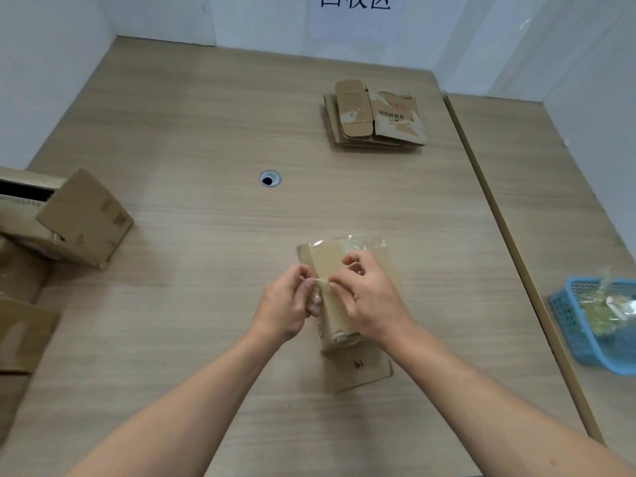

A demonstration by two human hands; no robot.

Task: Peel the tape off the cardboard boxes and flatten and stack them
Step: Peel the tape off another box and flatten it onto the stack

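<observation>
**A:** Head view, what have you got?

**B:** I see the left hand [289,304] and right hand [368,297] close together. Both are curled, and each thumb and forefinger pinches the tape strip [321,281], which is stretched taut between them. The other fingers are loosely curled.

**A:** Box?

**B:** The cardboard box [358,371] lies on the table [206,270] right under the fingers. Its near flap sticks out toward the wrists. Clear tape film [347,241] lifts off its far edge, just beyond the fingertips. I can't tell where the strip joins the box.

**A:** Rest?

**B:** The flattened stack [375,115] sits well beyond the fingers, slightly right. The unflattened boxes [82,218] are far out on the left-hand side. The blue basket [585,325] holds crumpled scraps, far out past the right hand.
</observation>
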